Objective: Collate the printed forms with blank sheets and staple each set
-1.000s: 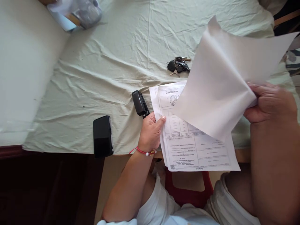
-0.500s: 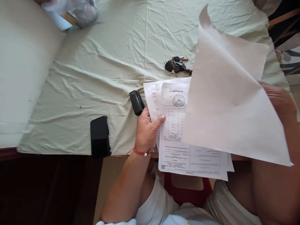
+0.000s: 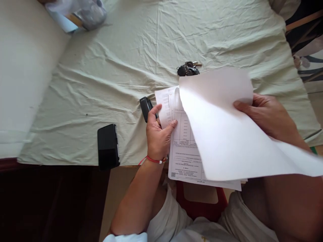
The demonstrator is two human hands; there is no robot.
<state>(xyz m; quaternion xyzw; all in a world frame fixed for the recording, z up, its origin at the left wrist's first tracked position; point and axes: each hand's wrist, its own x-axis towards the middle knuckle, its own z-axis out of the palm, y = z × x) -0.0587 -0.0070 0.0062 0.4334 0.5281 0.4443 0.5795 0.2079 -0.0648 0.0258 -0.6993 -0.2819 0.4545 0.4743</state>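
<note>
My left hand grips the left edge of a stack of printed forms, thumb on top and fingers at the edge. The stack juts over the table's front edge. My right hand pinches blank white sheets, thumb on top, and holds them curved over the right part of the stack; how many sheets is hidden. Beside my left fingers lies a black stapler-like object. A bunch of keys lies behind the sheets, partly covered by them.
A black phone lies near the front edge of the green tablecloth. At the back left stands a plastic bag with unclear contents. A red stool shows between my legs. A dark pen-like object lies at the right edge.
My right hand has moved left and the raised sheets have swung lower and left over the forms, covering the stamp and part of the keys. My left index finger has lifted slightly.
</note>
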